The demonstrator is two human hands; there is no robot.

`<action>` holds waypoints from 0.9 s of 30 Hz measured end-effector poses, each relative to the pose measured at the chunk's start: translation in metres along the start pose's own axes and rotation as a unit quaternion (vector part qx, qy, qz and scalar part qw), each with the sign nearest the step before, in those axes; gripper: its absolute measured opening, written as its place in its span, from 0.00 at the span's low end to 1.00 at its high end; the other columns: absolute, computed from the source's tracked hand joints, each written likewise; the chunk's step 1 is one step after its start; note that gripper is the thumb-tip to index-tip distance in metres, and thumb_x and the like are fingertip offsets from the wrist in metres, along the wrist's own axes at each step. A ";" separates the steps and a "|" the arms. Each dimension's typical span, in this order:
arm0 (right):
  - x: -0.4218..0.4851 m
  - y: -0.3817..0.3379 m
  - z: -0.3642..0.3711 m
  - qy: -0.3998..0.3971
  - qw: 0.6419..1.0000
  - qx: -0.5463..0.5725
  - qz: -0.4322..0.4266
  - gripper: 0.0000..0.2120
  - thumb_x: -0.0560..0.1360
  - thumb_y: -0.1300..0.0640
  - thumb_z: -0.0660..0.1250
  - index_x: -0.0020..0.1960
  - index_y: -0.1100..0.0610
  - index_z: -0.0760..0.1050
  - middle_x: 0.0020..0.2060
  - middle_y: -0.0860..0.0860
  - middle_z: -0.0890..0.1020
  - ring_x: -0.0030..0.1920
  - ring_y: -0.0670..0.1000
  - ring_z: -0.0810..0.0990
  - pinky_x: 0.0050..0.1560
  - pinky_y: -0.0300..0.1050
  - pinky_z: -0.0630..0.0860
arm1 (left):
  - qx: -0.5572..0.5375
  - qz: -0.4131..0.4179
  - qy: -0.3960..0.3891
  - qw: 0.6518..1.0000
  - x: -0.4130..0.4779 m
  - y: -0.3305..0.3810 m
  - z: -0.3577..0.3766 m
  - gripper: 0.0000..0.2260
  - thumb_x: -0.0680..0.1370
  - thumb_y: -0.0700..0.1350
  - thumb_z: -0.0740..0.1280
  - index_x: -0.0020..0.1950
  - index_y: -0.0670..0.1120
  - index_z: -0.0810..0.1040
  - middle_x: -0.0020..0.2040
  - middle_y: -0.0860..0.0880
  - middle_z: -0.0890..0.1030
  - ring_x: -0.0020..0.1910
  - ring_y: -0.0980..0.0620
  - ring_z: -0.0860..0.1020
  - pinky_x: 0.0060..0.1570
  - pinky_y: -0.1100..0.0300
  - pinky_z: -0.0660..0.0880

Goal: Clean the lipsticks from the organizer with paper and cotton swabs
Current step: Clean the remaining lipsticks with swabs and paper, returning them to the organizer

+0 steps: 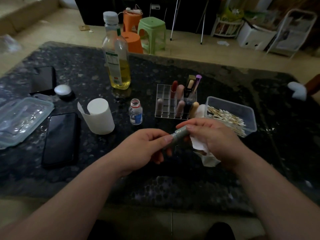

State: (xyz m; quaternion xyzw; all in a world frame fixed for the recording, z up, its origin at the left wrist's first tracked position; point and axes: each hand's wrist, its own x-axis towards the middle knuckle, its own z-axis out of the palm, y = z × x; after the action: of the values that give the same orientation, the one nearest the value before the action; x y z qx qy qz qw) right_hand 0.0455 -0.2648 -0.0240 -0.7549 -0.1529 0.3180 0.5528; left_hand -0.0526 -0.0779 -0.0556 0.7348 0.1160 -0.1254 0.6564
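Observation:
A grey-green lipstick tube [180, 134] is held between both hands above the dark table. My left hand [147, 148] grips its lower end. My right hand [211, 137] pinches its upper end and also holds a crumpled white paper [202, 149] against the palm. Behind them stands the clear organizer [162, 101] with several lipsticks upright in its compartments. A clear box of cotton swabs [230, 116] sits to the right of the organizer.
A white paper roll [100, 116] and a small open bottle [136, 112] stand left of the organizer, a tall oil bottle [117, 61] farther back. Two dark phones [60, 139] [45, 79], a plastic lid [22, 118] and a silver cap [63, 90] lie at the left.

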 end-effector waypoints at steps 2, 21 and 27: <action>-0.003 0.000 -0.002 0.011 1.000 0.026 0.012 0.12 0.82 0.60 0.62 0.50 0.54 0.85 0.45 0.48 0.87 0.46 0.43 0.85 0.44 0.34 0.78 | -0.024 -0.002 -0.017 1.000 0.000 0.000 0.003 0.10 0.83 0.50 0.65 0.48 0.55 0.85 0.43 0.48 0.85 0.40 0.50 0.80 0.46 0.55 0.78; -0.008 0.005 0.000 0.054 0.988 -0.142 -0.042 0.05 0.75 0.50 0.73 0.44 0.50 0.82 0.39 0.48 0.85 0.40 0.46 0.81 0.41 0.43 0.76 | 0.180 0.077 0.045 0.980 0.000 -0.006 0.024 0.06 0.79 0.51 0.70 0.56 0.57 0.81 0.44 0.57 0.84 0.40 0.62 0.81 0.41 0.68 0.78; 0.001 0.003 0.014 0.105 0.960 -0.256 0.040 0.14 0.74 0.41 0.72 0.40 0.51 0.77 0.37 0.48 0.79 0.39 0.46 0.76 0.36 0.43 0.69 | 0.200 0.037 0.087 0.975 0.006 -0.018 0.032 0.08 0.79 0.52 0.71 0.57 0.57 0.81 0.47 0.59 0.83 0.45 0.66 0.80 0.45 0.72 0.76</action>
State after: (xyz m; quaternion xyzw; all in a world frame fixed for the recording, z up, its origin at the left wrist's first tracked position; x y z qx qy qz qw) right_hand 0.0366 -0.2549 -0.0293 -0.9058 -0.1404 0.2090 0.3408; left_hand -0.0536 -0.1076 -0.0779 0.8630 0.1179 -0.0569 0.4880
